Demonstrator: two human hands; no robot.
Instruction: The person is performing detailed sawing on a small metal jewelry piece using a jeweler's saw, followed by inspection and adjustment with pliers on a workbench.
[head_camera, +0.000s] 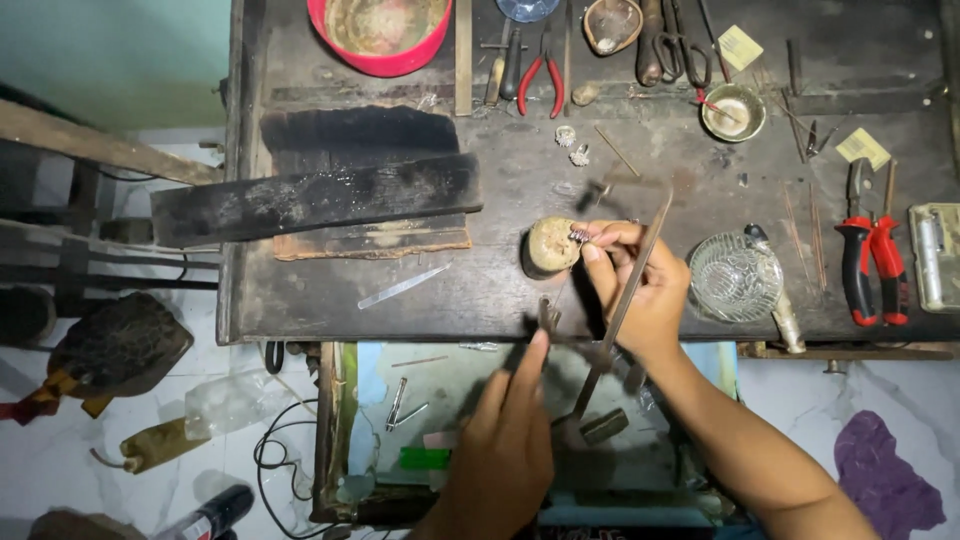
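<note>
While the right hand (640, 285) pinches a small ring (579, 234) against a round lump (552, 245) on the workbench (500, 280), the left hand (505, 440) grips thin tweezers (546, 315) just below.

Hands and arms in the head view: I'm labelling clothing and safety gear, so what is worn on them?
Nothing shows on either. The left hand and right hand are bare, without gloves, and no rings or watch are visible. The right forearm is uncovered down to the frame's edge, with no sleeve or wristband. Little of the left arm is in view beyond the wrist.
</note>
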